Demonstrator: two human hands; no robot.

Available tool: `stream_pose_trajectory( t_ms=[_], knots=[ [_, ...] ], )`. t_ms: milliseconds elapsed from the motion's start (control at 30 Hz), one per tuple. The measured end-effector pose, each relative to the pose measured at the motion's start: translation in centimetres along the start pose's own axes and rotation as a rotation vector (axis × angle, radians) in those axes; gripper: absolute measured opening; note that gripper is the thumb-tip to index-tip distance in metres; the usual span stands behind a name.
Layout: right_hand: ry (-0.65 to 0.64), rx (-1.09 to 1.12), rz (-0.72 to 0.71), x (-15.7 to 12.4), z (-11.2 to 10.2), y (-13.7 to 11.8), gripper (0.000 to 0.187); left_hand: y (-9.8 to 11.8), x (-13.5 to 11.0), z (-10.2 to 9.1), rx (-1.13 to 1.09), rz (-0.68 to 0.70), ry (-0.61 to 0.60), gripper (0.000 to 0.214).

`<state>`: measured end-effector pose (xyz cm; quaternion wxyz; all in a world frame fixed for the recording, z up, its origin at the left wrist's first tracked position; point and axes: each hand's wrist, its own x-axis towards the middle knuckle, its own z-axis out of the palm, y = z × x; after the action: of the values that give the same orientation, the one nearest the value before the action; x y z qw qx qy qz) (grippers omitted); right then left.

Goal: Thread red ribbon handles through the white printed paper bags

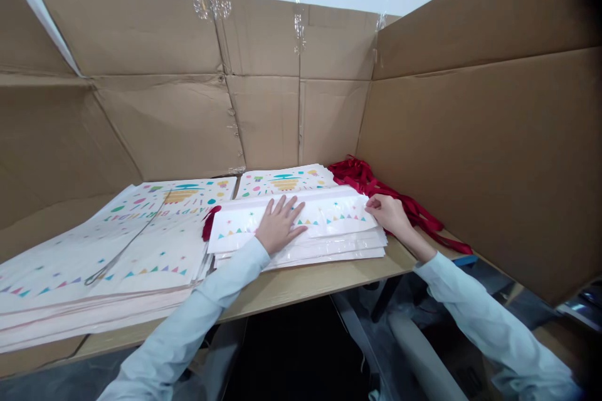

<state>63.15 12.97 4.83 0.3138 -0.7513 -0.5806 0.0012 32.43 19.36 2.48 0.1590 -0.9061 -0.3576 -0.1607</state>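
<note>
A white sheet [324,208], folded into a long strip and printed with small coloured flags and stars, lies on top of a pile of similar white pieces [329,249] near the table's front edge. My left hand [278,225] rests flat on it, fingers spread. At the strip's right end, my right hand [389,213] has its thumb and fingers pinched on the corner. Dark red ribbon [211,223] sticks out at the strip's left end. Behind the strip shows another printed stack [286,180], partly covered.
On the left lies a large stack of "Happy Birthday" sheets [155,244] with a thin looped wire-like tool [134,239] on it. Red ribbons [414,207] trail at the right. Tall cardboard walls [263,113] enclose the wooden table [301,291] at back and sides.
</note>
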Motion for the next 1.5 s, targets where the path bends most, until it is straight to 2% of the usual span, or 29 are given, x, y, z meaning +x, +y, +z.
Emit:
stream_pose_trajectory(
  t_ms=[167,267,367,467,533,600,633,667,733,800,867,933,967,1033,1100,1167,1233,1400,1500],
  knots=[
    [0.041,-0.087,0.016,0.3,0.2,0.4,0.007,1.0,0.4,0.3,-0.065,-0.024,0.03,0.062],
    [0.052,-0.14,0.014,0.2,0.4,0.5,0.009,-0.1,0.1,-0.5,-0.186,-0.001,0.109,0.059],
    [0.049,-0.175,0.001,0.2,0.2,0.5,0.012,-3.6,-1.4,-2.6,-0.267,-0.118,0.237,0.049],
    [0.052,-0.3,0.05,0.0,-0.4,-0.3,0.022,-9.7,-5.0,-5.2,-0.169,-0.361,0.25,0.043],
    [0.101,-0.41,-0.001,-0.5,-0.3,-1.9,0.028,-14.3,-8.7,-6.6,-0.019,-0.607,0.127,0.043],
    [0.166,-0.432,-0.167,-1.4,0.5,-4.7,0.029,-18.4,-12.9,-7.2,0.105,-0.921,-0.086,0.046],
    [0.177,-0.39,-0.271,-2.1,1.3,-6.7,0.028,-20.0,-15.0,-7.1,0.128,-1.032,-0.187,0.05],
    [0.16,-0.315,-0.386,-2.8,2.3,-8.9,0.026,-21.2,-16.9,-6.9,0.119,-1.11,-0.28,0.051],
    [0.066,-0.146,-0.657,-4.7,5.0,-14.1,0.026,-22.6,-20.0,-6.0,0.026,-1.046,-0.361,0.048],
    [-0.135,-0.032,-0.984,-6.7,8.0,-19.7,0.028,-23.0,-22.0,-5.0,-0.057,-0.969,-0.316,0.046],
    [-0.314,-0.018,-1.198,-8.4,11.0,-24.8,0.032,-22.8,-22.9,-4.3,-0.045,-0.978,-0.238,0.047],
    [-0.404,-0.056,-1.275,-9.6,13.6,-28.9,0.051,-22.5,-23.2,-4.0,-0.002,-0.995,-0.195,0.046],
    [-0.449,-0.088,-1.27,-10.0,14.6,-30.5,0.062,-22.3,-23.3,-4.0,0.012,-0.995,-0.185,0.045],
    [-0.56,-0.162,-1.251,-10.4,16.0,-32.7,0.071,-22.0,-23.3,-4.2,0.024,-0.994,-0.162,0.043],
    [-0.621,-0.241,-1.235,-10.7,16.4,-33.9,0.06,-21.5,-23.5,-4.5,0.03,-1.005,-0.141,0.043],
    [-0.614,-0.302,-1.257,-11.0,16.3,-34.3,0.039,-20.8,-23.9,-4.8,0.032,-1.018,-0.133,0.042],
    [-0.59,-0.335,-1.304,-11.3,15.7,-34.5,0.028,-19.8,-24.3,-5.0,0.036,-1.035,-0.134,0.043],
    [-0.563,-0.343,-1.364,-11.7,14.6,-34.8,0.026,-18.1,-25.1,-5.5,0.055,-1.073,-0.135,0.044],
    [-0.598,-0.375,-1.376,-12.2,14.1,-34.6,0.044,-17.9,-25.3,-5.9,0.057,-1.065,-0.128,0.044]
  ],
)
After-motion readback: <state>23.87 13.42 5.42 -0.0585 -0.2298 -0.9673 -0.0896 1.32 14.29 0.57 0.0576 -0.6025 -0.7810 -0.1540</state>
